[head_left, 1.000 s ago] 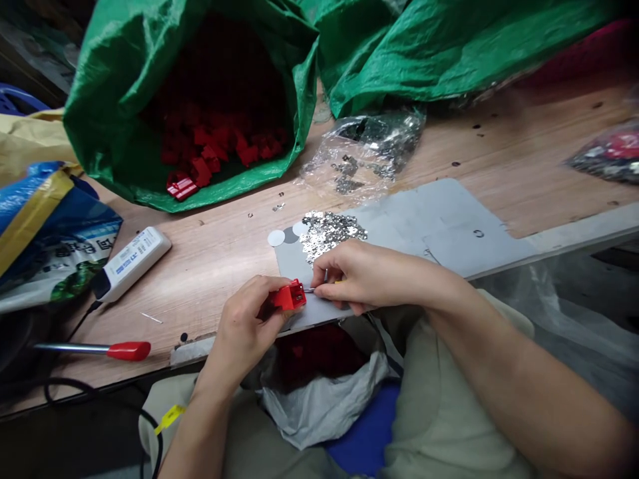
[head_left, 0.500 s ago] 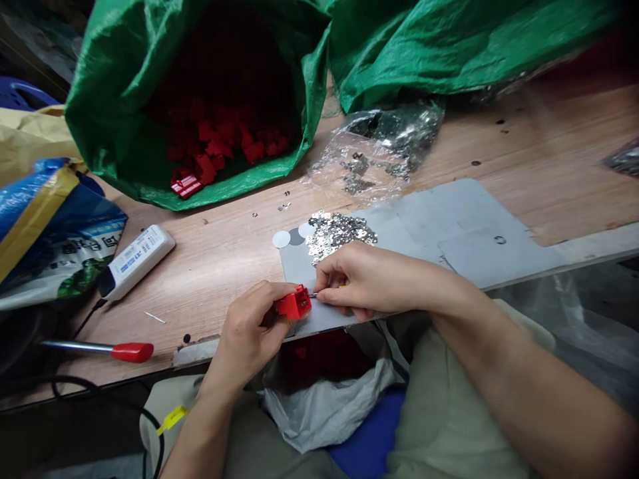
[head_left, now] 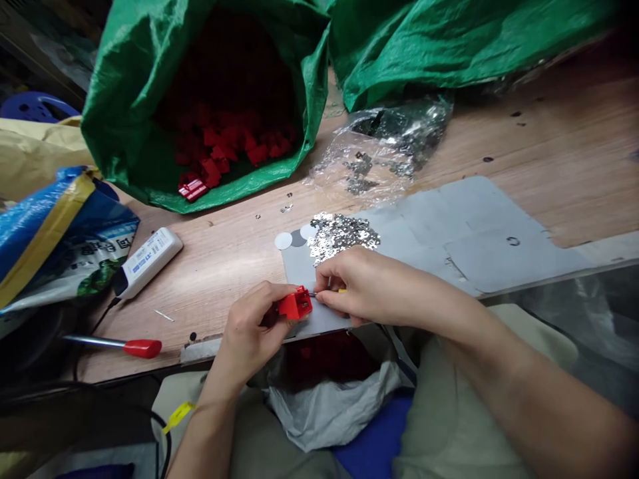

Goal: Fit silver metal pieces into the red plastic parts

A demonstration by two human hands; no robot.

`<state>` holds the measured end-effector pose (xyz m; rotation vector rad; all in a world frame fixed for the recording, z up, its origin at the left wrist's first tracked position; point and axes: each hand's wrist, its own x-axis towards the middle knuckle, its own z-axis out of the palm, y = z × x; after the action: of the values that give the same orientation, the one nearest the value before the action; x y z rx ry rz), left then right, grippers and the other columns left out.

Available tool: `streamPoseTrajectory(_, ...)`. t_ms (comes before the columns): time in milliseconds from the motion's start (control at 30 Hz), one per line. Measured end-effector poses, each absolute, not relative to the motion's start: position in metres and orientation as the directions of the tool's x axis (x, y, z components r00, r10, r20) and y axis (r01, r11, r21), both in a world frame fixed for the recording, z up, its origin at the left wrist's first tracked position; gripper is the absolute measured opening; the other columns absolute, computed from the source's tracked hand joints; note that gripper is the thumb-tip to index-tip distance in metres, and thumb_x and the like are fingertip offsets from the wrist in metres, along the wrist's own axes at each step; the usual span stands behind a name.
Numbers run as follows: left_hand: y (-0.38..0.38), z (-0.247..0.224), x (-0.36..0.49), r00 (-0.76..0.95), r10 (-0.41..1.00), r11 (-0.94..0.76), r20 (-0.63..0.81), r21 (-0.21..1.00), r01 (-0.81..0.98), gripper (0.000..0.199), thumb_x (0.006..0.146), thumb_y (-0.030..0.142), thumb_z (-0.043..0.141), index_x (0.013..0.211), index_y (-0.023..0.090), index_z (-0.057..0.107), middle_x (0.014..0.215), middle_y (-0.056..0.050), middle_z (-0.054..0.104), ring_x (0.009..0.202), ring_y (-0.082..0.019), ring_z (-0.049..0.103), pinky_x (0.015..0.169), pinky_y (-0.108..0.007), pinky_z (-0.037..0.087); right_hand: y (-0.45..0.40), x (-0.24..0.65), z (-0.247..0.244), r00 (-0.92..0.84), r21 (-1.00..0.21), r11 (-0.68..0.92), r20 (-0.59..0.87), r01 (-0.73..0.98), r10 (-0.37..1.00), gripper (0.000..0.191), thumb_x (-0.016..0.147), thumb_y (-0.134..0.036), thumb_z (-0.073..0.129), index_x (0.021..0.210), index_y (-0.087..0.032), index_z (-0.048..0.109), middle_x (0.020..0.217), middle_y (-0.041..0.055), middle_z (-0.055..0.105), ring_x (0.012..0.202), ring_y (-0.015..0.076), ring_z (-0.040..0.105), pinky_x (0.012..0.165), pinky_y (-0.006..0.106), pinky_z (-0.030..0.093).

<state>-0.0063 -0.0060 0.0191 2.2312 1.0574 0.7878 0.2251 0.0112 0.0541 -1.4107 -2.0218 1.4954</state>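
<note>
My left hand [head_left: 253, 327] is closed on a red plastic block [head_left: 294, 305], pinched between thumb and fingers above the front edge of the bench. Small openings with metal bits inside show on the block's right end. In my right hand [head_left: 360, 285] is a thin metal-tipped tool [head_left: 313, 295], and a bit of yellow shows between the fingers; its kind is mostly hidden. The tip meets the right end of the block. Just behind my right hand a heap of small shiny metal pieces [head_left: 344, 236] lies on a grey sheet [head_left: 419, 233].
A green sack [head_left: 130, 86] with red blocks lies open at the back. Beside it is a clear plastic bag [head_left: 359, 156] with metal pieces. At left are a white power strip [head_left: 152, 256] and a red-handled lever [head_left: 142, 348]. A whitish bag [head_left: 324, 412] hangs below the bench edge.
The view has shifted slightly, so the bench things appear a little further right. Both hands keep nearly the same pose, with the tool tip still at the red block.
</note>
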Motion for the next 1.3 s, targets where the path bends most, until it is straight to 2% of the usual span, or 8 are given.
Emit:
streamPoseTrajectory(300,-0.008,0.019,-0.006,0.477,0.845,-0.488,0.240,0.709,0.509,0.024,0.085,0.024,0.073,0.108,0.021,0.066,0.099,-0.005,0.072,0.086,-0.017,0.067,0.073,-0.027,0.053,0.016,0.230,0.051,-0.553,-0.888,-0.115,-0.374,0.445,0.745,0.006,0.080,-0.022,0.060,0.080,-0.018,0.065,0.059,-0.0004,0.067,0.050,0.0150,0.064,0.046,0.021,0.046)
streamPoseTrajectory(567,-0.007,0.023,-0.003,0.512,0.821,-0.528,0.252,0.675,0.515,0.021,0.086,0.017,0.069,0.107,0.020,0.066,0.093,-0.005,0.072,0.080,-0.016,0.066,0.069,-0.026,0.051,0.012,0.222,0.056,-0.490,-0.817,-0.058,-0.399,0.573,0.775,0.010,0.082,-0.023,0.057,0.073,-0.019,0.062,0.056,-0.0013,0.063,0.046,0.0141,0.061,0.045,0.021,0.039)
streamPoseTrajectory(833,-0.005,0.024,-0.004,0.534,0.810,-0.534,0.240,0.678,0.505,0.023,0.086,0.017,0.068,0.109,0.021,0.066,0.093,-0.005,0.072,0.083,-0.017,0.066,0.072,-0.027,0.052,0.007,0.209,0.058,-0.428,-0.727,0.193,-0.152,0.659,0.891,0.015,0.077,-0.012,0.057,0.065,-0.019,0.061,0.062,0.0008,0.063,0.058,0.0134,0.055,0.055,0.024,0.032)
streamPoseTrajectory(967,-0.007,0.021,-0.001,0.493,0.842,-0.489,0.220,0.697,0.524,0.019,0.086,0.024,0.070,0.105,0.020,0.066,0.094,-0.006,0.072,0.079,-0.017,0.066,0.068,-0.028,0.052,0.012,0.216,0.053,-0.469,-0.826,-0.021,-0.340,0.563,0.815,0.009,0.080,-0.016,0.059,0.072,-0.018,0.062,0.060,0.0001,0.063,0.050,0.0134,0.058,0.049,0.022,0.036)
streamPoseTrajectory(1033,-0.008,0.020,0.000,0.408,0.894,-0.390,0.186,0.774,0.500,0.022,0.084,0.028,0.073,0.102,0.020,0.065,0.095,-0.006,0.071,0.078,-0.016,0.066,0.065,-0.026,0.052,0.016,0.224,0.049,-0.563,-0.884,-0.153,-0.406,0.442,0.719,0.011,0.085,-0.024,0.060,0.078,-0.017,0.062,0.060,-0.0001,0.064,0.046,0.0130,0.058,0.045,0.021,0.039)
streamPoseTrajectory(1167,-0.009,0.027,-0.002,0.146,0.989,-0.008,-0.011,0.992,0.126,0.045,0.080,0.040,0.075,0.116,0.026,0.052,0.090,-0.001,0.067,0.065,-0.011,0.060,0.051,-0.019,0.044,0.018,0.235,0.047,-0.637,-0.955,-0.193,-0.295,0.226,0.712,0.024,0.089,-0.038,0.064,0.097,-0.015,0.062,0.065,-0.0004,0.065,0.045,0.0109,0.058,0.046,0.020,0.043)
streamPoseTrajectory(1233,-0.009,0.035,-0.006,0.145,0.976,0.180,-0.161,0.975,-0.129,0.054,0.081,0.045,0.073,0.125,0.029,0.046,0.091,-0.002,0.066,0.064,-0.009,0.056,0.047,-0.017,0.039,0.014,0.233,0.048,-0.611,-0.978,-0.156,-0.208,0.138,0.764,0.031,0.092,-0.041,0.062,0.108,-0.016,0.059,0.068,-0.0016,0.063,0.044,0.0097,0.056,0.046,0.020,0.043)
streamPoseTrajectory(1300,-0.011,0.043,-0.009,0.201,0.939,0.331,-0.279,0.890,-0.314,0.050,0.080,0.047,0.071,0.121,0.029,0.050,0.092,-0.003,0.064,0.065,-0.009,0.054,0.045,-0.015,0.036,0.008,0.224,0.051,-0.552,-0.994,-0.058,-0.102,0.098,0.828,0.033,0.094,-0.039,0.060,0.117,-0.017,0.058,0.068,-0.0028,0.061,0.045,0.0091,0.055,0.047,0.020,0.043)
